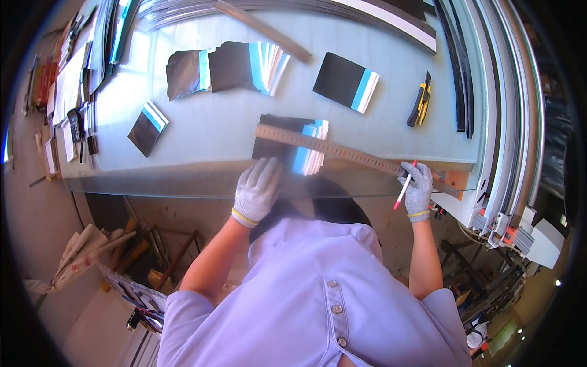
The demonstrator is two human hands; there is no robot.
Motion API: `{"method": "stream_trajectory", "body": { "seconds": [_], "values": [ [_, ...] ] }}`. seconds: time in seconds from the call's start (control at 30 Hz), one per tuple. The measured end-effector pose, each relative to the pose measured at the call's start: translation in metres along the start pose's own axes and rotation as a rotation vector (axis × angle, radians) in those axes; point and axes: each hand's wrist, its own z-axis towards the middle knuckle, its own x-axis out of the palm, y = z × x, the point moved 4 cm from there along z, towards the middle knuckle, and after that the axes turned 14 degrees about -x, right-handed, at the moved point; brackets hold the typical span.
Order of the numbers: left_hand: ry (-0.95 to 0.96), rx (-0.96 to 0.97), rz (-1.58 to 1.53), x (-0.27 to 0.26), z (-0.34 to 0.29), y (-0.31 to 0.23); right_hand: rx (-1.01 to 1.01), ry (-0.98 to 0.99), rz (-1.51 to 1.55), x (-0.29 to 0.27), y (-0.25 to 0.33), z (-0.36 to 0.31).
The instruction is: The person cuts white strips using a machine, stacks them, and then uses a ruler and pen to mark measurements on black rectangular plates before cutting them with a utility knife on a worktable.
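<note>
A long steel ruler [351,154] lies slantwise across a stack of black sheets with blue and white edges [278,148] near the table's front edge. My right hand [418,191], in a pale knitted glove, is closed on a white pen with red ends [403,191]. It rests over the right part of the ruler; whether it also grips the ruler I cannot tell. Just below the stack's near left corner is my left hand [255,188], gloved likewise, its fingers stretched out with nothing visible in them.
Behind stand fanned stacks of similar sheets [235,66], with another stack [342,82] to their right and a small one [147,129] at left. A yellow and black utility knife [419,101] lies at right. A flat bar [266,30] and dark strips [458,67] border the glass-topped table [202,131].
</note>
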Motion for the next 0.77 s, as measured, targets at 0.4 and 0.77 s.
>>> {"method": "stream_trajectory", "body": {
  "seconds": [0.4,0.77],
  "values": [
    [0.016,-0.078,-0.014,-0.002,0.019,-0.009,-0.047,-0.028,-0.136,0.000,0.000,0.008],
    [0.024,-0.078,-0.021,-0.002,0.020,-0.010,-0.054,0.007,-0.186,-0.001,-0.002,0.014]
  ]
}}
